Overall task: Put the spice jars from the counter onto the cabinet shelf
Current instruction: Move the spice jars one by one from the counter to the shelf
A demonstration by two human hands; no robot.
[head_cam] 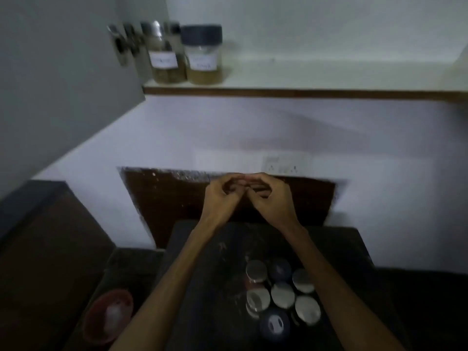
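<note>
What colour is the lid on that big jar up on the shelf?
Dark grey, nearly black: the big jar's lid shows clearly in the head view, up on the shelf.
</note>
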